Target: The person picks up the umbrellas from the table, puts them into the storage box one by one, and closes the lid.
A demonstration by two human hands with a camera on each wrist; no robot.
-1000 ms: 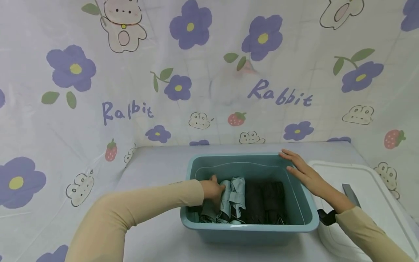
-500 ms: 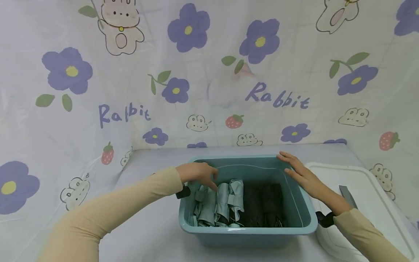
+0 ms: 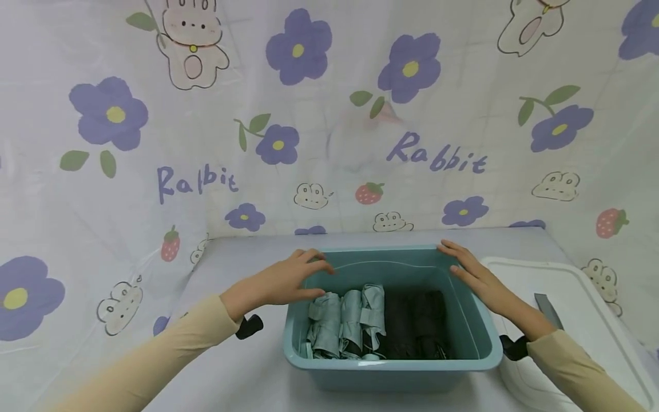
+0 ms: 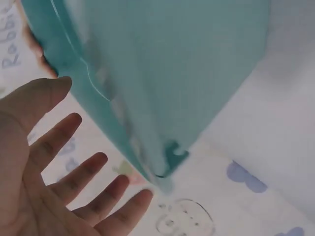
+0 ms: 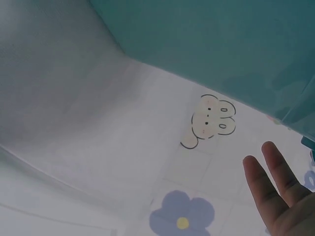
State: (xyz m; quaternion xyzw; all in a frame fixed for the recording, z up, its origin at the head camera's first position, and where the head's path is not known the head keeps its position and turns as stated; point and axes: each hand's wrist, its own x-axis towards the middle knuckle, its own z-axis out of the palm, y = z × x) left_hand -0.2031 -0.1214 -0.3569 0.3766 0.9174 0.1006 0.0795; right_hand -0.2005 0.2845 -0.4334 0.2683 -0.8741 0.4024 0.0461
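A teal plastic storage bin (image 3: 392,365) holds several rolled umbrellas side by side. Light blue folded umbrellas (image 3: 325,326) fill its left part, and black folded umbrellas (image 3: 431,320) lie to their right. My left hand (image 3: 285,280) hovers at the bin's left rim, fingers spread and holding nothing. In the left wrist view its fingers (image 4: 91,172) are apart from the bin's outer wall (image 4: 182,69). My right hand (image 3: 476,277) rests on the rim at the back right corner with its fingers extended. Two of its fingers (image 5: 261,182) show in the right wrist view.
To the right of the bin lies a white lid (image 3: 582,320) with a grey handle (image 3: 548,309), partly under the right forearm. Behind the table (image 3: 247,252) hangs a white sheet (image 3: 340,103) printed with flowers and rabbits.
My left hand has let go of the leftmost light blue umbrella, risen out of the bin and moved left to its rim. The right hand has stayed on the right corner.
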